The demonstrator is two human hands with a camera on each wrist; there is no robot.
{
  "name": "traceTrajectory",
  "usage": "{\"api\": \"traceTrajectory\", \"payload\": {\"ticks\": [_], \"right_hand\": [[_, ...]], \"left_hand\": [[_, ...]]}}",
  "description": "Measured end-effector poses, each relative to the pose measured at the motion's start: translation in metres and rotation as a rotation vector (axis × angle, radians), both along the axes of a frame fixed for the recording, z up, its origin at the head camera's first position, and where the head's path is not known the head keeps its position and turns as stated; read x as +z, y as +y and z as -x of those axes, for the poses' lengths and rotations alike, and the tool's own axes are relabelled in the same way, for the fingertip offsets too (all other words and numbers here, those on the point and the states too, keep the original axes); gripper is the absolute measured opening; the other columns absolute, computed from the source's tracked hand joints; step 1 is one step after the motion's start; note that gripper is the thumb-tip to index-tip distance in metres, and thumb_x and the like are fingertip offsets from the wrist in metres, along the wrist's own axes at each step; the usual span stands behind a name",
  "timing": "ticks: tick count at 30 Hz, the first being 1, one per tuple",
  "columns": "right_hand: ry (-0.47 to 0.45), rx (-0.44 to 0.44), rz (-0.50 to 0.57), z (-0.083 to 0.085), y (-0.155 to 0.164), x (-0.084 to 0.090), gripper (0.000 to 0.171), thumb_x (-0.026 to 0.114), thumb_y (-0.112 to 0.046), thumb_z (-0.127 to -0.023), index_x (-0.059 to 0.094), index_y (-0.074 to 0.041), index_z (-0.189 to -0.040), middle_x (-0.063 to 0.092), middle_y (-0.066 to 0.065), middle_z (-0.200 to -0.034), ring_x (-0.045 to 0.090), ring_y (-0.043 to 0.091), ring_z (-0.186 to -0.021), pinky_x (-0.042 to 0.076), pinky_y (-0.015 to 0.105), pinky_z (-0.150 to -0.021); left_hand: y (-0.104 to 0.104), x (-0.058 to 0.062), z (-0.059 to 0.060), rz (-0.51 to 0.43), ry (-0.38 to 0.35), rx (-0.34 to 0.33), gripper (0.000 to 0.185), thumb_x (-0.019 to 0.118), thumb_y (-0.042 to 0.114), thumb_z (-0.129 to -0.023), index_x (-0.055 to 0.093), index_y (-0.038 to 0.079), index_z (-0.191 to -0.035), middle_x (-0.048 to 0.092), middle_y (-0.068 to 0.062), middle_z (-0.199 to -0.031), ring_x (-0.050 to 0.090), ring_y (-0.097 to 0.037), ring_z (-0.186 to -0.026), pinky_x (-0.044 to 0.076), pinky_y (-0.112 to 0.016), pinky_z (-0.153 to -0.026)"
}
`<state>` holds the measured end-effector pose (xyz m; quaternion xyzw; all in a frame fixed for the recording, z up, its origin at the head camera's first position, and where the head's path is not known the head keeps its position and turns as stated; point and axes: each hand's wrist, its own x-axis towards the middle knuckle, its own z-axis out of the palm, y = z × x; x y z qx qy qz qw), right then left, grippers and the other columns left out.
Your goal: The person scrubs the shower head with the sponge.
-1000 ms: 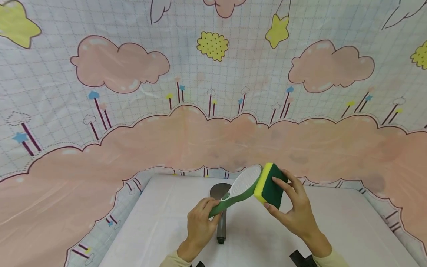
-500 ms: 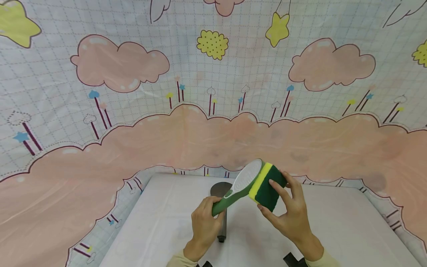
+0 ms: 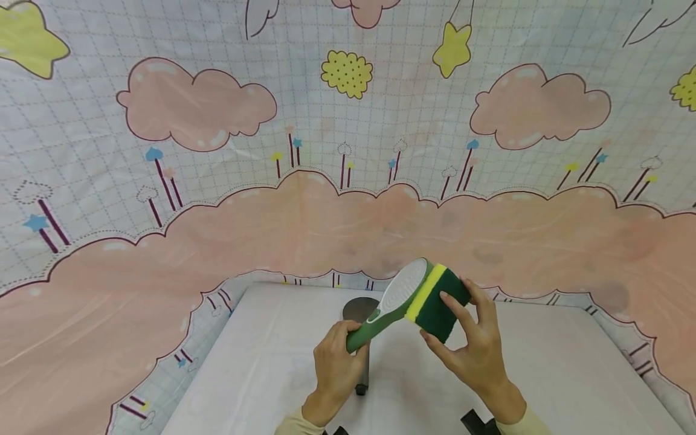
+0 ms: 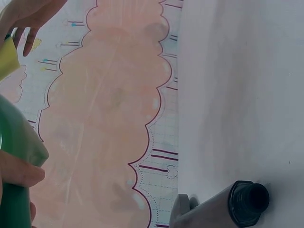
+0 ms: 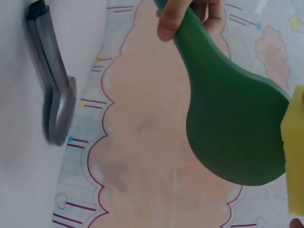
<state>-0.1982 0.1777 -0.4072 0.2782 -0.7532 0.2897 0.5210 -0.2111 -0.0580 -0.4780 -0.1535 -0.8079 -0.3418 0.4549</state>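
My left hand (image 3: 338,365) grips the handle of a green handheld shower head (image 3: 405,287) with a white ridged face. It is held tilted above the table, head up and to the right. My right hand (image 3: 481,344) holds a yellow and dark green scouring sponge (image 3: 443,305) between thumb and fingers. The sponge's yellow side meets the shower head's back edge. From the right wrist, the smooth green back of the shower head (image 5: 232,118) shows, with the yellow sponge (image 5: 295,156) at its rim. Part of my left fingers is hidden behind the handle.
A grey handheld shower head (image 3: 359,309) lies on the white table (image 3: 261,350) beyond my left hand, partly hidden by it. Its dark threaded end (image 4: 254,197) shows in the left wrist view. A patterned cloth (image 3: 348,229) hangs behind the table.
Over the last second the sponge has moved left and a little down along the shower head. My left hand has shifted slightly right, tilting the shower head more upright.
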Motion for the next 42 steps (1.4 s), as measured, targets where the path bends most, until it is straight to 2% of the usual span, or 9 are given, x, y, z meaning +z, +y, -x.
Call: {"api": "traceTrajectory", "payload": {"ticks": [7,15,22,28,35,42], "right_hand": [[0.038,-0.045,-0.002,0.000,-0.004,-0.003,0.065,0.065,-0.059,-0.086,0.066,-0.006,-0.121,0.048,0.031,-0.138,0.044,0.040,-0.121,0.031,0.016,-0.106],[0.100,-0.067,-0.037,0.002,-0.012,-0.008,0.060,0.063,-0.056,-0.089,0.066,-0.005,-0.120,0.048,0.033,-0.136,0.043,0.048,-0.122,0.026,0.028,-0.117],[0.091,-0.064,-0.049,0.002,-0.014,-0.013,0.060,0.061,-0.057,-0.090,0.065,-0.005,-0.119,0.048,0.033,-0.136,0.043,0.045,-0.124,0.026,0.026,-0.118],[0.108,-0.074,-0.044,0.005,-0.009,-0.008,0.060,0.062,-0.057,-0.089,0.066,-0.004,-0.118,0.050,0.034,-0.133,0.045,0.047,-0.118,0.025,0.027,-0.116],[0.034,-0.050,-0.017,0.009,0.000,-0.005,0.066,0.063,-0.060,-0.087,0.065,-0.004,-0.121,0.049,0.034,-0.135,0.046,0.045,-0.118,0.027,0.021,-0.111],[-0.040,-0.022,-0.017,0.009,0.010,0.000,0.068,0.063,-0.062,-0.086,0.065,-0.005,-0.124,0.048,0.030,-0.139,0.047,0.043,-0.122,0.027,0.018,-0.111]], "left_hand": [[0.003,0.000,-0.005,-0.018,-0.027,-0.013,0.044,0.091,-0.001,-0.056,0.065,0.009,-0.090,0.070,0.000,-0.081,0.064,-0.007,-0.068,0.052,-0.023,-0.060],[0.007,0.002,-0.005,-0.029,-0.053,-0.001,0.042,0.090,0.001,-0.058,0.066,0.010,-0.091,0.070,0.000,-0.081,0.063,-0.006,-0.068,0.051,-0.023,-0.059],[0.008,0.002,-0.008,-0.055,-0.082,-0.017,0.043,0.090,0.003,-0.057,0.066,0.011,-0.091,0.070,0.001,-0.080,0.062,-0.005,-0.067,0.050,-0.022,-0.059],[0.007,0.001,-0.008,-0.047,-0.085,-0.038,0.043,0.091,0.003,-0.056,0.067,0.012,-0.091,0.071,0.002,-0.082,0.065,-0.005,-0.071,0.052,-0.022,-0.062],[-0.002,-0.003,-0.005,-0.013,-0.079,-0.061,0.043,0.091,0.005,-0.057,0.066,0.014,-0.092,0.071,0.005,-0.085,0.064,-0.003,-0.073,0.050,-0.019,-0.062],[-0.008,-0.007,-0.005,-0.018,-0.068,-0.095,0.042,0.089,0.005,-0.058,0.066,0.015,-0.092,0.071,0.004,-0.086,0.065,-0.004,-0.074,0.051,-0.019,-0.063]]}}
